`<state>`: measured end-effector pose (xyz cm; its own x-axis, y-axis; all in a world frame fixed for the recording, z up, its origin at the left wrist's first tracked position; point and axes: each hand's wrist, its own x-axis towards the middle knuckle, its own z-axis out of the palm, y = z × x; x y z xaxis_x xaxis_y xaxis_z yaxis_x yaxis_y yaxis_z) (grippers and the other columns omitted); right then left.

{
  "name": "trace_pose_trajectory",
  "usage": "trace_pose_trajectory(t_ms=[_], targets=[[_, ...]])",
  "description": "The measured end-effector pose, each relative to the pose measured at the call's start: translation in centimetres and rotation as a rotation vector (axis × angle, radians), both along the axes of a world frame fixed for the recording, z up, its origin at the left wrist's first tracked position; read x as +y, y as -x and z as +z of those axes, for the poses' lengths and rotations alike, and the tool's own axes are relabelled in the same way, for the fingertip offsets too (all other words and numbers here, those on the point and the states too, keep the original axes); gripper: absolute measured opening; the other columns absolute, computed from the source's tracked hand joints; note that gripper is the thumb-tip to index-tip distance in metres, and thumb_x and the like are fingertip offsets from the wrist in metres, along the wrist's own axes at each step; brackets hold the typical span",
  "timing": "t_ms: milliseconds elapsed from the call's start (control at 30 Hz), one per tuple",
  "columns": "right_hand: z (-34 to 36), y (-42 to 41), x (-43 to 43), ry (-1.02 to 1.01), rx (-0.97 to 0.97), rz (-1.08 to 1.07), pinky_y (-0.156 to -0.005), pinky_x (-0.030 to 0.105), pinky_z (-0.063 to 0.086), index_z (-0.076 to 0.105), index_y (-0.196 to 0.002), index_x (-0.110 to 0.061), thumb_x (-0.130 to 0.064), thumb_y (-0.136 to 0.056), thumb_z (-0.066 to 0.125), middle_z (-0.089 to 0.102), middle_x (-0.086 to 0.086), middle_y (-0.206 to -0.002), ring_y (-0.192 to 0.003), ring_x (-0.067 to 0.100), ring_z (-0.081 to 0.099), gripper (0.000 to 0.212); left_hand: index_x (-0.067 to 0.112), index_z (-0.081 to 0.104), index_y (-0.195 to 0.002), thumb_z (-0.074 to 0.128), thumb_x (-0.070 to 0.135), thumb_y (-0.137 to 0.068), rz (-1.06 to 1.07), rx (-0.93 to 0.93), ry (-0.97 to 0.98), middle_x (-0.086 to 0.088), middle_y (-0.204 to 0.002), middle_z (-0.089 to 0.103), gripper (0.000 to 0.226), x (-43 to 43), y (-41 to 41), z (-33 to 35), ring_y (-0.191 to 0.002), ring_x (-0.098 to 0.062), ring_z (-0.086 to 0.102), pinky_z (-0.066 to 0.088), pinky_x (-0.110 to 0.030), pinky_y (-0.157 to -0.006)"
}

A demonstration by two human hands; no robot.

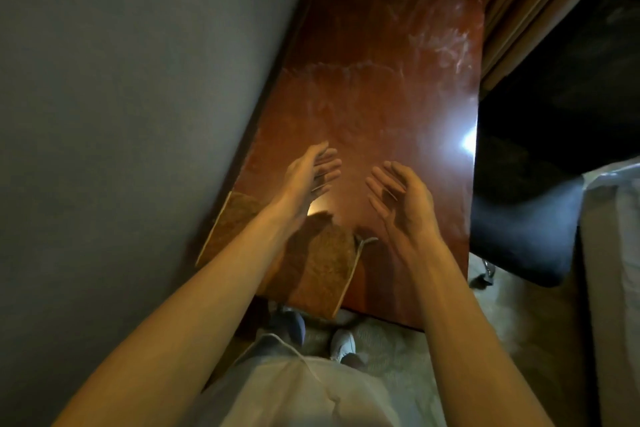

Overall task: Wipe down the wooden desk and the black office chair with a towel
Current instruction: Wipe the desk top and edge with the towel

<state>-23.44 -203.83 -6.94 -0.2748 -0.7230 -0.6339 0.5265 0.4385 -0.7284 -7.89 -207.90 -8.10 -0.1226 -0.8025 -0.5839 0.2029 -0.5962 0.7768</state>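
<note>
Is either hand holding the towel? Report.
No, left hand and right hand are open and empty; the towel lies on the desk.

One left hand (pixel 311 173), one right hand (pixel 401 198), one wooden desk (pixel 381 97), one towel (pixel 325 267), one black office chair (pixel 526 218), two shoes (pixel 343 343).

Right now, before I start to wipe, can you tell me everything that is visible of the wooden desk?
The desk has a glossy reddish-brown wooden top, long and rectangular, with a rounded far corner. Pale streaks cover its far half, and a bright light reflects near its right edge. Its left side runs along the grey wall; the black chair stands at its right. A brown towel lies on its near left corner. The left hand and right hand are above it, open, holding nothing.
</note>
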Motion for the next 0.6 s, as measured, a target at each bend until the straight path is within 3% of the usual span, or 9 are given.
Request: trace_pose_trajectory(t_ms=[300, 433, 600], targets=[[-1.6, 0.1, -0.1, -0.062, 0.041, -0.159, -0.083, 0.032, 0.056, 0.07, -0.114, -0.018, -0.027, -0.101, 0.06, 0.076, 0.003, -0.113, -0.103, 0.018, 0.074, 0.018, 0.021, 0.069, -0.114, 0.051, 0.043, -0.105, -0.113, 0.025, -0.111, -0.004, -0.12, 0.072, 0.029, -1.9, -0.2, -3.3, -0.111, -0.019, 0.069, 0.048, -0.042, -0.108], [-4.1, 0.0, 0.3, -0.156, 0.054, -0.127, -0.08, 0.032, 0.053, 0.068, -0.118, -0.016, -0.028, -0.101, 0.06, 0.075, 0.002, -0.115, -0.107, 0.019, 0.072, 0.022, 0.016, 0.068, -0.123, 0.05, 0.042, -0.106, -0.105, 0.007, -0.146, -0.007, -0.124, 0.072, 0.035, -1.4, -0.9, -4.9, -0.113, -0.021, 0.069, 0.049, -0.04, -0.104], [-6.5, -1.1, 0.0, -0.179, 0.066, -0.024, -0.091, 0.037, 0.057, 0.068, -0.11, -0.02, -0.027, -0.1, 0.063, 0.074, 0.002, -0.114, -0.107, 0.018, 0.071, 0.014, 0.017, 0.068, -0.121, 0.049, 0.04, -0.106, -0.039, -0.018, -0.156, -0.007, -0.123, 0.072, 0.033, -0.5, -2.3, -5.3, -0.114, -0.021, 0.068, 0.05, -0.039, -0.104]])
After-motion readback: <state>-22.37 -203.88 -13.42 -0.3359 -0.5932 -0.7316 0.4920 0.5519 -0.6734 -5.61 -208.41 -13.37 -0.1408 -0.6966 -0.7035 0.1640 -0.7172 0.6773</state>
